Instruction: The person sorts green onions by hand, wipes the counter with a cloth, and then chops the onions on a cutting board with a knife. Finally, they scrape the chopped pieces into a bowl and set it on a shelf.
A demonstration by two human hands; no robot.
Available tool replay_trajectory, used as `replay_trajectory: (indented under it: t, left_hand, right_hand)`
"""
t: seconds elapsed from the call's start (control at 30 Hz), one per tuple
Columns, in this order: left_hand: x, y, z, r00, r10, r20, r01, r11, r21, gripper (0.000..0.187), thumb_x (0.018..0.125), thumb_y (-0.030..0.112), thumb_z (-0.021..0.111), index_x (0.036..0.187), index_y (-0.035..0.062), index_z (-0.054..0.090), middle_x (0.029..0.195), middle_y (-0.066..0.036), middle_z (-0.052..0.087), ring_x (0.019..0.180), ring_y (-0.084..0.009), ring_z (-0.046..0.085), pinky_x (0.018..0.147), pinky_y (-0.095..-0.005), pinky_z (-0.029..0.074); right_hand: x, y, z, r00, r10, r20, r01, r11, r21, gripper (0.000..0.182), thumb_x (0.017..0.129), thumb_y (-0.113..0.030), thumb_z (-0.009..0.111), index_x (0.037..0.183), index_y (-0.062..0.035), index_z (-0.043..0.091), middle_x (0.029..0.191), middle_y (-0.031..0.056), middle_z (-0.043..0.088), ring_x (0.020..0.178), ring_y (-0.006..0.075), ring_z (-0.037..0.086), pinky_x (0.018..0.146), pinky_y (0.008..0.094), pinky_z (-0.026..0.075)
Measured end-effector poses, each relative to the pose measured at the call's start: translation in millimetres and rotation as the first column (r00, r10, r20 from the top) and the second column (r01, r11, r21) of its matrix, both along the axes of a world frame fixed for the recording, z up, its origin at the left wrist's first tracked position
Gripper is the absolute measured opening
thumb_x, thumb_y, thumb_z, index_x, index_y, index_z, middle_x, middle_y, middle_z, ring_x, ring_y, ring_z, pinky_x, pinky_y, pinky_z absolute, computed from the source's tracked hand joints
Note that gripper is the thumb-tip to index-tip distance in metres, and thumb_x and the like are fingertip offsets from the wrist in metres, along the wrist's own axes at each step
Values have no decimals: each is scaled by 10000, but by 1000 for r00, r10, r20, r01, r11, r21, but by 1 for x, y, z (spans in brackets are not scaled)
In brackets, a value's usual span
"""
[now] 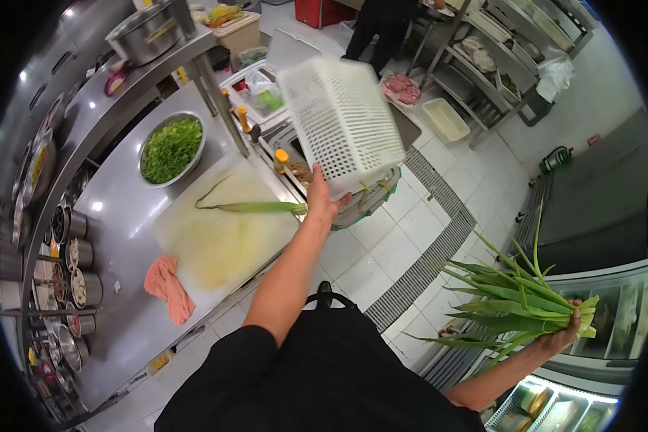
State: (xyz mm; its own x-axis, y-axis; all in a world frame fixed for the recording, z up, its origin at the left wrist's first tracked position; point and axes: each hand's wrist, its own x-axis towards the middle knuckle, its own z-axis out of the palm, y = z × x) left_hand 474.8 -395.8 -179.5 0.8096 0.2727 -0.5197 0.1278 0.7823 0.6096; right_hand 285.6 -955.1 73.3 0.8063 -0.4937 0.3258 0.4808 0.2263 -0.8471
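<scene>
the right hand has its fingers wrapped around the pale ends of a green bunch, out at the lower right of the frame, leaves fanning toward the middle; a snug squeeze does it here, enough to stop stalks slipping, not enough to bruise them; over to centre frame, the left hand is clamped on the bottom end of a white basket, though how far the fingers curl beneath it i cannot tell; the basket sits tilted on that one hand, so a steady wrist looks wise; and watch the long leaf, lying across the cutting board left of centre, its end right beside the left wrist; best lift clear of that; a pink cloth rests at the board's edge, lower left; farther up, upper left, a steel bowl heaped with chopped greens, worth a wide berth; and past the basket, top of frame, a person in dark clothing, so elbows in
</scene>
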Motion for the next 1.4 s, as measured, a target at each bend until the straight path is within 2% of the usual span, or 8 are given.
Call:
replay_trajectory:
  t: [0.07, 0.23, 0.43, 0.63, 0.7, 0.9, 1.17, 1.4]
  left_hand:
    - [24, -4, -43, 982, -47, -184, -17, 944, -330, 590, 1047, 682, 342, 1419, 260, 520, 1422, -54, 571, 1244, -342, 523, 838, -544, 486]
    - [24, -19, -53, 982, -92, -163, 1, 875, -484, 613, 1037, 703, 312, 1402, 255, 515, 1420, -67, 560, 1242, -343, 505, 827, -505, 478]
    - [-2, -15, 26, 983, -76, 167, 110, 972, -207, 606, 1000, 699, 483, 1408, 251, 503, 1421, -53, 554, 1262, -301, 492, 870, -525, 481]
    - [-22, 40, 112, 935, -240, 263, 184, 958, 220, 433, 905, 332, 804, 1250, 108, 667, 1129, -50, 734, 1004, -205, 684, 785, -404, 573]
    - [-25, 60, 124, 895, -412, 171, 210, 728, 653, 335, 919, 301, 777, 1162, 76, 731, 1066, -37, 755, 937, -184, 698, 824, -370, 570]
    - [-26, 51, 140, 908, -415, -54, 39, -44, 998, 222, 900, 216, 713, 1015, 29, 751, 883, -136, 693, 889, -310, 668, 794, -433, 473]
    - [105, -52, 167, 794, -605, -63, -180, -332, 926, 161, 892, 224, 728, 957, 83, 766, 906, -85, 701, 927, -317, 643, 818, -454, 396]
    - [281, -217, 154, 649, -623, -436, 79, -516, 853, 226, 873, 253, 700, 991, 74, 772, 880, -200, 737, 879, -371, 719, 807, -549, 461]
  right_hand:
    - [-12, -16, -1, 999, -27, -21, 27, 1000, 6, 341, 961, -161, 695, 1242, -11, 572, 1111, 84, 624, 1079, 186, 609, 1017, 360, 503]
    - [-19, -27, -2, 998, -40, -49, 40, 999, -1, 331, 958, -153, 695, 1232, -15, 571, 1102, 79, 625, 1076, 184, 610, 1014, 356, 504]
    - [36, -9, -21, 995, -14, -96, 16, 1000, 25, 359, 948, -171, 700, 1240, -11, 566, 1090, 88, 622, 1058, 187, 614, 988, 360, 519]
    - [63, 17, -33, 994, -70, -86, 71, 997, 11, 311, 962, -150, 667, 1212, 26, 608, 1107, 106, 663, 1047, 210, 648, 988, 384, 534]
    - [58, 19, -41, 988, -136, -77, 131, 989, -64, 332, 943, -156, 678, 1213, 19, 594, 1087, 91, 641, 1022, 197, 628, 944, 347, 536]
    - [26, 30, -44, 951, -298, -78, 293, 953, -71, 311, 928, -138, 685, 1172, 41, 613, 1022, 94, 661, 935, 187, 649, 846, 329, 559]
    - [68, -30, -72, 855, -513, -76, 514, 858, -12, 310, 883, -68, 688, 1158, 35, 587, 1008, 110, 656, 900, 185, 645, 811, 315, 558]
    - [155, -140, -75, 799, -591, -108, 593, 805, -17, 316, 873, -63, 696, 1157, 28, 592, 993, 105, 645, 879, 177, 634, 801, 315, 557]
